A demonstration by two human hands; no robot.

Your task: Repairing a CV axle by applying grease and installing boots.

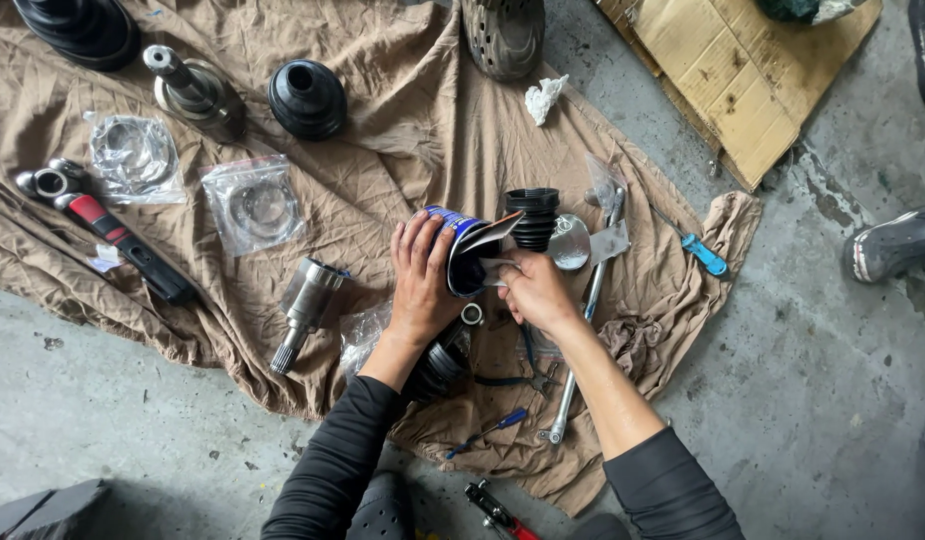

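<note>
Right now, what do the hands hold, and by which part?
The left hand grips a blue can around its side, tipped over. The right hand reaches to the can's open mouth; whether it holds anything cannot be told.

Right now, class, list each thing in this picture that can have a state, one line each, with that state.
Blue can: tipped on its side, open, lid peeled back.
Left hand: gripping the can.
Right hand: at the can's mouth.
Ribbed black boot: standing upright.
Two clear bags: sealed, rings inside.
Splined joint: lying on the cloth.
</note>
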